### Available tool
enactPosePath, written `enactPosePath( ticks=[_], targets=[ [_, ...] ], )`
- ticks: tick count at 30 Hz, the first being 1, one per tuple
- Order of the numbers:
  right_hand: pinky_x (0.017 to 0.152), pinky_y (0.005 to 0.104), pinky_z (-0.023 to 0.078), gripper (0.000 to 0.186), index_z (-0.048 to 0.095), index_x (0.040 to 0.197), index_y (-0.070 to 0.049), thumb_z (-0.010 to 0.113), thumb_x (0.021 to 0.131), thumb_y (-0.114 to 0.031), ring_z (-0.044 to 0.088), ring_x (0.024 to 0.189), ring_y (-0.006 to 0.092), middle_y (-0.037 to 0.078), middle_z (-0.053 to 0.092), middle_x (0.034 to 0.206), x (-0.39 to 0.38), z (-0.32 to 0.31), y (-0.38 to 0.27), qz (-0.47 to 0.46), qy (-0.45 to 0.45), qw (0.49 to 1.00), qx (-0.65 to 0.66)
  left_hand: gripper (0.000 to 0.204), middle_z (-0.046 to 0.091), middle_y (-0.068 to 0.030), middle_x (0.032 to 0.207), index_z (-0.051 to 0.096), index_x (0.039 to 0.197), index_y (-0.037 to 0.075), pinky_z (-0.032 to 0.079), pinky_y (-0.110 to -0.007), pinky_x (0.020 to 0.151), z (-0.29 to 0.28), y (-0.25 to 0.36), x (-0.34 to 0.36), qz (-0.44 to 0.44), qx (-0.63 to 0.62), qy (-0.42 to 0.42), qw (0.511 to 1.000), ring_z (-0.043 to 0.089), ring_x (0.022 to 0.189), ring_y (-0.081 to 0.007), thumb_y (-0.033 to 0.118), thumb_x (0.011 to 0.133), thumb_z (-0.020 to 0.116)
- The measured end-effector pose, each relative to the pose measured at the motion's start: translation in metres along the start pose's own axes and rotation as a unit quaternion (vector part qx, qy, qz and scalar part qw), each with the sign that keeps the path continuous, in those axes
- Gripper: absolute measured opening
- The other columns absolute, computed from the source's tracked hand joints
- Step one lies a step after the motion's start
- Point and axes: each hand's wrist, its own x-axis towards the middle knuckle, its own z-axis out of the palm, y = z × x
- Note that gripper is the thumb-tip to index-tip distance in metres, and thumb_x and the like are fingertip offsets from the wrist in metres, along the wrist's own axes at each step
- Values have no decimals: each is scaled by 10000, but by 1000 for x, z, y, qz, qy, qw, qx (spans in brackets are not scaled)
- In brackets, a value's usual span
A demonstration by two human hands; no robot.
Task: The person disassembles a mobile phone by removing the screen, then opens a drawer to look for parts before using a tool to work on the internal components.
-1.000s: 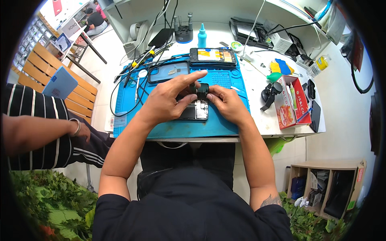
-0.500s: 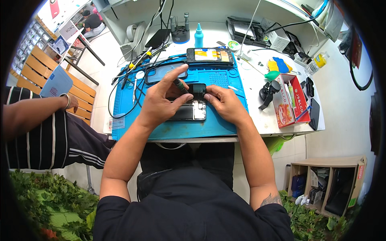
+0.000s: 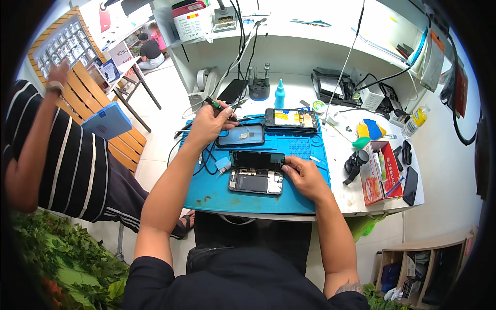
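Observation:
My left hand [image 3: 206,126] is closed round a green-and-black screwdriver [image 3: 217,105], raised over the left back of the blue mat [image 3: 289,201] among cables. An opened phone [image 3: 248,183] lies mid-mat, with battery and inner parts exposed. Its black screen [image 3: 256,159] is tilted up behind it. My right hand [image 3: 305,178] grips that screen's right edge between thumb and fingers. Behind them lie a dark case [image 3: 240,135] holding small parts and a second open phone [image 3: 292,119]. A small light-blue block [image 3: 223,165] sits left of the opened phone.
Right: red box [image 3: 372,191], black clamp-like item [image 3: 354,165], bottle [image 3: 418,121]. Back: tool stand [image 3: 259,90], cyan dropper bottle [image 3: 280,95]. Left: chair with blue folder [image 3: 106,121] and another person in striped shirt [image 3: 67,155]; two people crouch farther back.
My left hand has left the phone, moving up and back with the screwdriver. My right hand still holds the screen. The view has shifted upward. The other person's arm has risen.

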Motion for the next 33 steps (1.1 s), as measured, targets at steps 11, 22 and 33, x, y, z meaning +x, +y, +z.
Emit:
enactPosePath(
  ticks=[11,22,33],
  targets=[
    [807,375,575,210,732,1248,29,693,1070,-75,765,856,279,208,815,1008,-4,-3,-2,9,-2,1000,11,541,754,-176,954,466,1296,-16,661,-358,715,6,-24,15,-29,149,26,988,807,823,-248,157,950,844],
    [788,355,555,204,722,1241,35,696,1073,-77,706,832,228,174,792,970,-3,-1,4,12,-5,1000,18,696,779,-108,922,540,1280,37,599,-384,836,18,-10,11,-2,340,53,939,778,881,-253,95,738,973],
    [821,364,580,212,728,1257,30,696,1067,-57,762,856,256,204,819,1014,-3,-4,-4,24,-8,1000,0,700,784,-86,934,549,1264,54,595,-371,841,23,-5,6,15,376,51,925,778,913,-224,101,732,1001]
  ],
)
